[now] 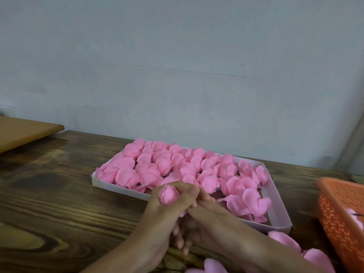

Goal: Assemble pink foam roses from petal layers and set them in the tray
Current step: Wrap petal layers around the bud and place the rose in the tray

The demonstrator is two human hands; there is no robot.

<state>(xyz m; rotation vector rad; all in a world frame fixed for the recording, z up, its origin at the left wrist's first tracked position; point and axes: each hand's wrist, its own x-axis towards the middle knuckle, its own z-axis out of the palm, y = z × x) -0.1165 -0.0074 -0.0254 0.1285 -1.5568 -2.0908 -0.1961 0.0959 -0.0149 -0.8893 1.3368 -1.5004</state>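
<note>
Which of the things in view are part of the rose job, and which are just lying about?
Job: rose gripped in left hand; right hand beside it; white tray of finished roses; loose petals by the tray; orange basket, something pink inside.
Lying about: brown board at far left.

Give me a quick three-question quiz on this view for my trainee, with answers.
1. True or false: the rosebud already lies in the tray.
2. What stands at the right edge of the table? A. orange basket B. blue bucket C. glass jar
3. Fill in: the fingers curled round the rosebud belong to the ___ hand.
Key: 1 false, it is held in front of the tray; 2 A; 3 left hand.
</note>
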